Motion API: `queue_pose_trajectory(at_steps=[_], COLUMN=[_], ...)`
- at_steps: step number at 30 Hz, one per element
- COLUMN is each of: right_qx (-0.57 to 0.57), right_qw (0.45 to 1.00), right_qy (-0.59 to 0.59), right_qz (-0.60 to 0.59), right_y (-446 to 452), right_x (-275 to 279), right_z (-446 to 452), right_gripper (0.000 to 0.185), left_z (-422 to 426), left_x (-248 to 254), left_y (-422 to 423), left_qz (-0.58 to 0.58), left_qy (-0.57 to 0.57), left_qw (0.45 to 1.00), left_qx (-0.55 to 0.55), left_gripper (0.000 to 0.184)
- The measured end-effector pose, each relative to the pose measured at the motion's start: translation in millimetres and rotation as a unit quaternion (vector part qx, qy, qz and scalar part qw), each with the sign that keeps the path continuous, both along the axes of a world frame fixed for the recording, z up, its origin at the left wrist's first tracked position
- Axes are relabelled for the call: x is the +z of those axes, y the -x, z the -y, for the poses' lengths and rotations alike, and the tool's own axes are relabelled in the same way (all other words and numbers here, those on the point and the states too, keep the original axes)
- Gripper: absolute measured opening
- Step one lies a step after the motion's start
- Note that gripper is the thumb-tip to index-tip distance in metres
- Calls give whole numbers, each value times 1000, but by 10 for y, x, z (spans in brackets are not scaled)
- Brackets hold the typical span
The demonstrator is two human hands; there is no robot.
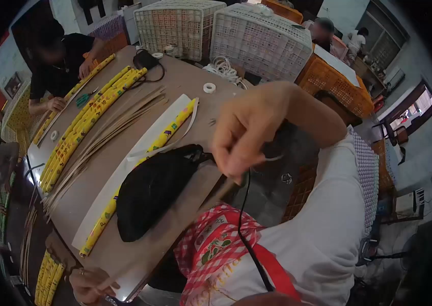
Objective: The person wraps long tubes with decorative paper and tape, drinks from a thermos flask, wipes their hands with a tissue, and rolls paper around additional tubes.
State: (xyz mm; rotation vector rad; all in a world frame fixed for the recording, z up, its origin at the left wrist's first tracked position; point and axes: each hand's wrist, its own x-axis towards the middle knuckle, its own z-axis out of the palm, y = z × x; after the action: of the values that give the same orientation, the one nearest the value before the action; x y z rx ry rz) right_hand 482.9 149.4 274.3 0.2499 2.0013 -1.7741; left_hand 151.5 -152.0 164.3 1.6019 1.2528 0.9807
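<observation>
My right hand (249, 132) is raised over the table's near edge, with thumb and fingers pinched together. A blurred tan strip (217, 196) runs down from its fingertips toward my left hand (91, 285). That hand is closed around the strip's lower end at the table corner, partly blurred, with a dark object (113, 300) by its fingers. Between my hands and the far side lies a black cloth bag (155, 191). Beneath and beyond it, a long yellow patterned rod (167, 131) rests on a white sheet (96, 209), with a pale ribbon (188, 130) alongside.
Thin wooden strips (104, 135) and yellow rods (81, 132) lie across the brown table (185, 76). A roll of white tape (209, 87) sits farther back. Across the table, a person in black (55, 66) handles another yellow rod. White crates (175, 30) stand behind.
</observation>
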Motion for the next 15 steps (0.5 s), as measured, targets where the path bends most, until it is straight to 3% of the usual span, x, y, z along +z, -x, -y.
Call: queue_pose_trajectory(at_steps=[2, 4, 8, 10, 15], right_qx=[63, 68, -45, -63, -146], right_qw=[993, 992, 988, 981, 968], right_qy=[102, 103, 143, 170, 186], right_qz=[11, 21, 47, 67, 84], right_y=[-67, -63, 28, 71, 245], right_x=[-201, -326, -844, -1075, -1327], right_z=[119, 186, 78, 65, 133], right_gripper=[21, 22, 22, 23, 23], left_z=[-15, 9, 105, 142, 104], left_x=[-52, -136, -326, -449, -661], left_y=[-12, -18, -13, 18, 70], left_qz=[47, 68, 50, 25, 46], left_qy=[0, -2, 25, 63, 105], left_qw=[997, 996, 995, 971, 945], left_qx=[-64, -60, 87, 229, 306], left_gripper=[23, 24, 27, 32, 29])
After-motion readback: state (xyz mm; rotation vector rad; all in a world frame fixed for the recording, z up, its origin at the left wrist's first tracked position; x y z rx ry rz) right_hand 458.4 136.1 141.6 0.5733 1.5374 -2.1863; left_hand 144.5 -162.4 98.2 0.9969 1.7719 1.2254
